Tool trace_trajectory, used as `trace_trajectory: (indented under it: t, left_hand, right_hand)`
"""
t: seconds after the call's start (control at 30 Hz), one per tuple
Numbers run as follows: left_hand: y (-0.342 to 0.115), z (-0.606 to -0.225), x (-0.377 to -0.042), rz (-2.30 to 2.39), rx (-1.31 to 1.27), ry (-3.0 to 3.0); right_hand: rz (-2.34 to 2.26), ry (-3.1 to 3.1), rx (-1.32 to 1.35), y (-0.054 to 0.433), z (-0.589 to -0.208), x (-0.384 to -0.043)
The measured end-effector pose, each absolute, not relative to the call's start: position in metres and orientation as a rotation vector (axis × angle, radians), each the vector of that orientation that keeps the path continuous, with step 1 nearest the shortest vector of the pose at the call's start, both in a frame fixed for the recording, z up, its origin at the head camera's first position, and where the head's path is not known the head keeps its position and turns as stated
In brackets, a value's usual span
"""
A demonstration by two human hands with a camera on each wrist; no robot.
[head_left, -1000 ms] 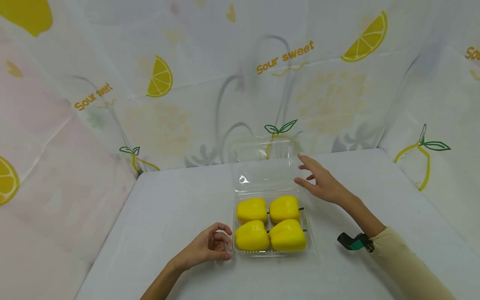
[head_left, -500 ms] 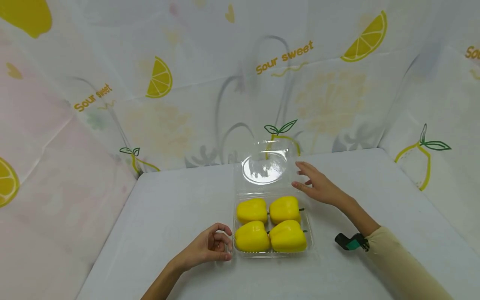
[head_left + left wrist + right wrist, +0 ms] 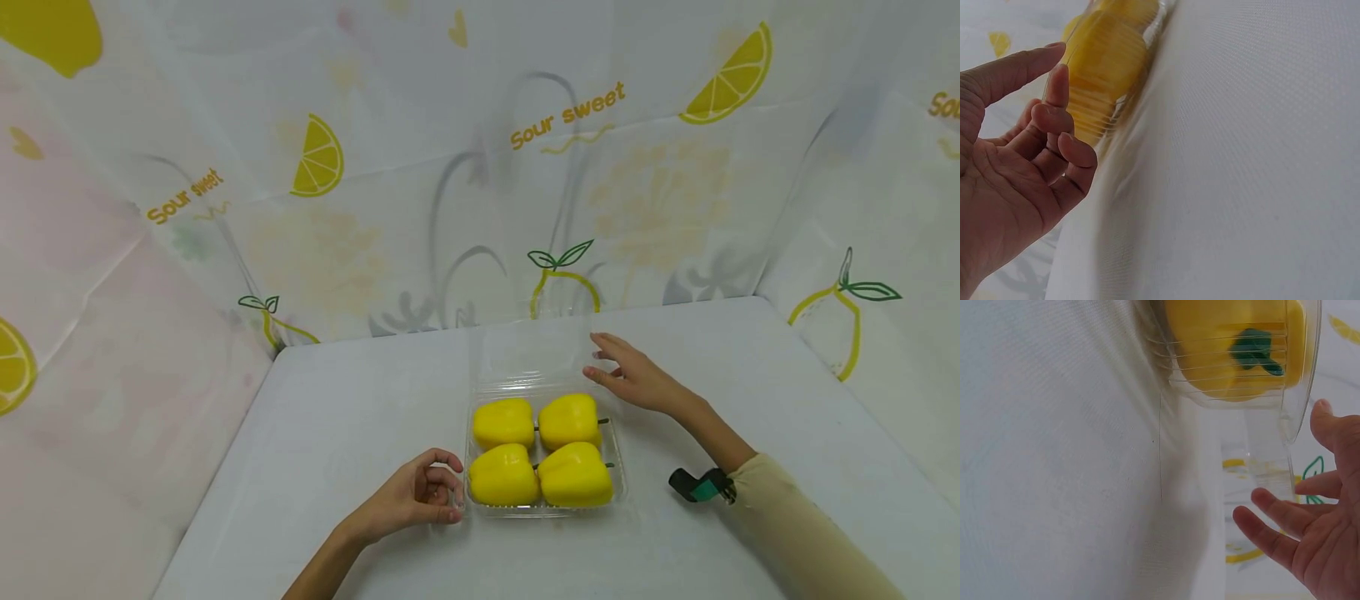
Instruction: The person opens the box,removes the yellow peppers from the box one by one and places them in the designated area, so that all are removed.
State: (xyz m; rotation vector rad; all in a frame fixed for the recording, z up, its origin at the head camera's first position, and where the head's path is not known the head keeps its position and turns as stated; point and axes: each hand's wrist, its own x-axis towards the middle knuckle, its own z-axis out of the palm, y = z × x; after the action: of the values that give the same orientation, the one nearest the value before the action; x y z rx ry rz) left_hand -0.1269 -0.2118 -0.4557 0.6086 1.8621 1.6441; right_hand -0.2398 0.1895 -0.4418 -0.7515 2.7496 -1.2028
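Observation:
A clear plastic clamshell box (image 3: 555, 513) stands on the table with several yellow bell peppers (image 3: 504, 473) in two rows. Its transparent lid (image 3: 517, 350) is raised at the back and leans away. At the box's near left corner, my left hand (image 3: 420, 490) has its thumb and curled fingers on the rim; the left wrist view shows the rim (image 3: 1054, 75) between thumb and index finger. My right hand (image 3: 633, 375) is by the lid's right edge, fingers spread and loosely bent. In the right wrist view a green stem (image 3: 1252, 350) shows through the ribbed wall.
A white cloth covers the table (image 3: 360, 400). Behind and at both sides hangs a curtain (image 3: 405, 183) printed with lemons. On the right forearm, at the sleeve, sits a black and green wrist device (image 3: 703, 485).
The lid has tipped, its far edge now lower in the head view. My right hand has moved slightly down and left with it. The left hand and the peppers have stayed in place.

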Motion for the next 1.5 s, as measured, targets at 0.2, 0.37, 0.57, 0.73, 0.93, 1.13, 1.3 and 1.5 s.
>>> trace_trajectory:
  t: [0.2,0.37,0.57,0.73,0.93,1.13,1.3,1.5]
  left_hand:
    - [-0.212,-0.456,-0.127,1.640,0.601,1.869]
    - [-0.212,-0.456,-0.127,1.643,0.610,1.866]
    - [-0.212,-0.458,-0.127,1.652,0.616,1.861]
    - [-0.211,-0.456,-0.126,1.669,0.629,1.852]
    - [-0.211,-0.456,-0.125,1.674,0.621,1.852]
    - [-0.212,-0.458,-0.125,1.676,0.620,1.851]
    - [-0.212,-0.457,-0.125,1.671,0.613,1.856]
    - [-0.212,-0.456,-0.124,1.669,0.617,1.864]
  right_hand:
    - [-1.201,2.731,-0.743,0.190,-0.447,-0.241]
    - [-1.212,2.714,-0.741,0.190,-0.450,-0.242]
    - [-1.217,2.693,-0.719,0.191,-0.452,-0.243]
    - [-1.210,2.681,-0.705,0.191,-0.453,-0.242]
    - [-1.205,2.683,-0.712,0.194,-0.453,-0.242]
    - [-1.166,2.724,-0.716,0.199,-0.450,-0.240]
    - [-1.153,2.752,-0.725,0.203,-0.445,-0.235]
    - [-1.129,2.791,-0.769,0.207,-0.438,-0.227]
